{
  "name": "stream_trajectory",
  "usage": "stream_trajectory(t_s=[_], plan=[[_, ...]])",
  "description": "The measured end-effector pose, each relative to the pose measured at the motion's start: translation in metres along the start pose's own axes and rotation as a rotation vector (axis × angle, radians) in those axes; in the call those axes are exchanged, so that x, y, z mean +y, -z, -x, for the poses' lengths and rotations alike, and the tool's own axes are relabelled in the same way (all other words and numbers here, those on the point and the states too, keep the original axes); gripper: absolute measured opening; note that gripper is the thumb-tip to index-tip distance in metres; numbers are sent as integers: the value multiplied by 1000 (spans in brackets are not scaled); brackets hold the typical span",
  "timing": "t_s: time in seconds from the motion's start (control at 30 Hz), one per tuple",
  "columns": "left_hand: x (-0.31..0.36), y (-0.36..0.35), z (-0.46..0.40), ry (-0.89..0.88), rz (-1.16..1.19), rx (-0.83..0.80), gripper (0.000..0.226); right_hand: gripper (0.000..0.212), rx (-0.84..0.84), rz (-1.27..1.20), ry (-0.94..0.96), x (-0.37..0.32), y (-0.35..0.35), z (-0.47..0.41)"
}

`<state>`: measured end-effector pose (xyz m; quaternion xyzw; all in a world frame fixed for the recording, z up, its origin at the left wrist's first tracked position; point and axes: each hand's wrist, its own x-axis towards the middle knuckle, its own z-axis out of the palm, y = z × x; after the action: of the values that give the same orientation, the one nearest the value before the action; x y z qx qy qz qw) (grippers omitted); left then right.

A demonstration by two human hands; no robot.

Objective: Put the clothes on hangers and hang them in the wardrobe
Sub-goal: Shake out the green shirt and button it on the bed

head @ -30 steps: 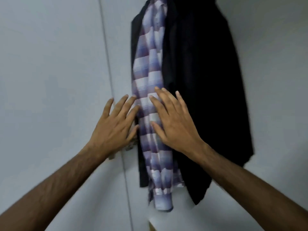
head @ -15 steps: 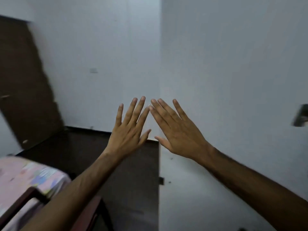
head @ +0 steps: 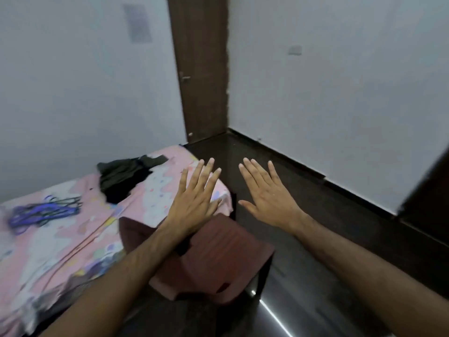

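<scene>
— Reddish-brown plastic sits nearest you: a chair [head: 218, 261] just below your forearms, pushed up against the corner of the bed [head: 60, 242]. What are your hands doing?

— Both are held out flat, backs up, holding nothing. Your left hand [head: 194, 203] hovers over the bed's corner and the chair back, fingers straight and a little fanned. Your right hand [head: 269, 198] is level with it over the dark floor [head: 328, 227], fingers straight and close together, thumb out to the side. The two hands are apart, not touching.

— And the clothes you have to hang?

— On the pink patterned bedsheet, beyond your left hand, lies a crumpled dark garment [head: 124, 176], near the wall. To its left, well apart from your hands, you have a tangle of purple and dark hangers [head: 41, 212]; they are blurred, so you cannot count them.

— Farther still?

— A brown door [head: 201, 69] stands closed in the corner between the pale walls, and a dark edge [head: 427, 188] cuts in at your far right.
</scene>
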<state>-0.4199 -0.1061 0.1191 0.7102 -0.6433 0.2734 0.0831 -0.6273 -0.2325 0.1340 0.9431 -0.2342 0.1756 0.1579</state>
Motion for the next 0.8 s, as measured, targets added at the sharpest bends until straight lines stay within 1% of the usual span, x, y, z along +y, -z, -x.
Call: stream_trajectory(t_s=[0.1, 0.23, 0.33, 0.43, 0.53, 0.63, 0.8], plan=[[-54, -19, 34, 126, -74, -121, 72, 82, -40, -87, 132, -39, -41, -62], [-115, -23, 75, 253, -153, -230, 72, 88, -93, -180, 248, -89, -80, -128], [-166, -24, 97, 346, -232, -274, 68, 82, -119, -233, 350, -133, -105, -177], [-208, -30, 114, 404, -266, -332, 70, 85, -174, -268, 418, -173, -124, -217], [-247, -42, 129, 454, -281, -345, 71, 87, -181, -292, 496, -214, -144, -259], [-293, -59, 147, 472, -299, -331, 70, 90, -207, -329, 510, -255, -166, -299], [-402, -101, 177, 469, -248, -354, 67, 94, -234, -359, 461, -329, -217, -366]])
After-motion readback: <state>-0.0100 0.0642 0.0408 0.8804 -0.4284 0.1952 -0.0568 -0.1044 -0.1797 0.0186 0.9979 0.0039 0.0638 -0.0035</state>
